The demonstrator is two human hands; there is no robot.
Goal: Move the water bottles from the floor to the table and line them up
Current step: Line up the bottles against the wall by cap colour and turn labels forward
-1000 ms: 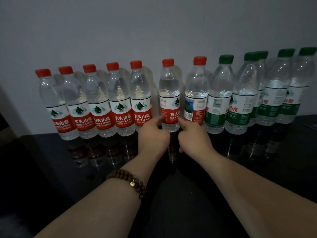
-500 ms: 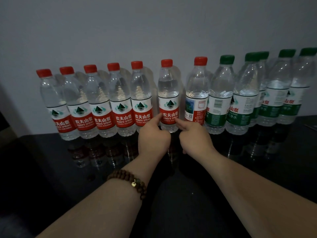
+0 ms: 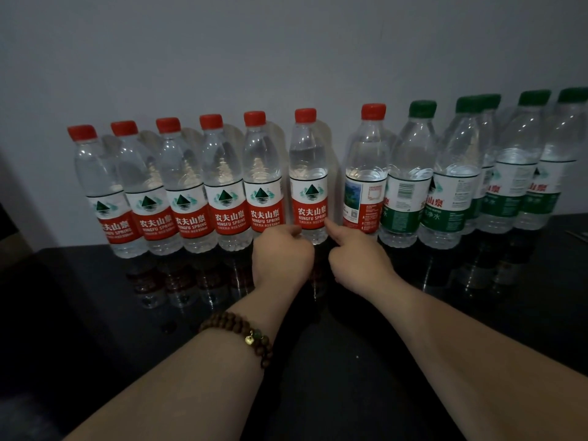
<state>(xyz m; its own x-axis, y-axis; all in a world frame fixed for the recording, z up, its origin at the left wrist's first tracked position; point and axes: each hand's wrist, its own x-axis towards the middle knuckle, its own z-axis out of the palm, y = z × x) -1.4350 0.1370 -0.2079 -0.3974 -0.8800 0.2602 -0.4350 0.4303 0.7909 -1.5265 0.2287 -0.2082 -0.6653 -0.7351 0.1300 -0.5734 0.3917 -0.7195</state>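
Note:
A row of water bottles stands on the dark table (image 3: 95, 313) against the wall. Several red-capped bottles (image 3: 184, 198) fill the left part, and several green-capped bottles (image 3: 410, 192) fill the right. My two hands meet at the base of one red-capped bottle (image 3: 309, 186) in the middle. My left hand (image 3: 281, 257) is curled, its fingertip against the bottle's lower left. My right hand (image 3: 356, 262) is curled too, its index finger pressing the lower right. Neither hand wraps around the bottle. To the right, another red-capped bottle (image 3: 366, 189) shows its back label.
A grey wall rises directly behind the row. The glossy table top reflects the bottles. Its left edge falls away near a dim shape (image 3: 12, 237). A bead bracelet (image 3: 241, 332) is on my left wrist.
The middle red-capped bottle has turned so its front label faces me and has slid left toward the red row, widening the gap on its right. My fingertips followed it.

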